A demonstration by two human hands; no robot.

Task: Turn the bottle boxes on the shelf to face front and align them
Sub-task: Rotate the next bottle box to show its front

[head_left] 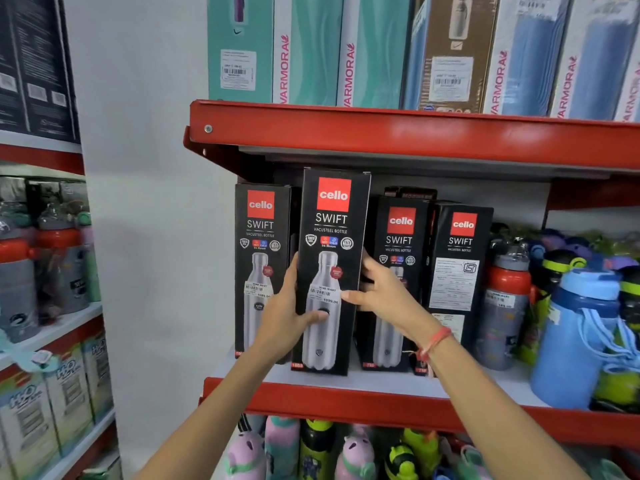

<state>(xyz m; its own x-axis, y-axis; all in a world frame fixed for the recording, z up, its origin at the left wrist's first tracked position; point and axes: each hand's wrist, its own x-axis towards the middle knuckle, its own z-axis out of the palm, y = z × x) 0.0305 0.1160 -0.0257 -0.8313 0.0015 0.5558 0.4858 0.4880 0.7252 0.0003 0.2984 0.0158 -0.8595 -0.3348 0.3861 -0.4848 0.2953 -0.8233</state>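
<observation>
A: Boxes, four of them, are standing on the shelf (346,381); which one am I gripping?

B: I'm holding the second box (330,271), front facing me, left hand (289,306) clasping its left edge, right hand (379,292) clasping its right edge.

A: And the rightmost box (457,271)?

B: It's showing a printed side panel, touching the third box (394,282).

The left hand (285,311) covers the lower left edge of the tallest black box (330,271), and its fingers vanish behind that side. At three o'clock from it, the right hand (384,292) hides the bottle picture on the third box (394,282). A dark carton (410,192) behind shows only its top. The blue bottle (575,341) is blurred, and the upper boxes (311,46) are cut off at twelve o'clock.
</observation>
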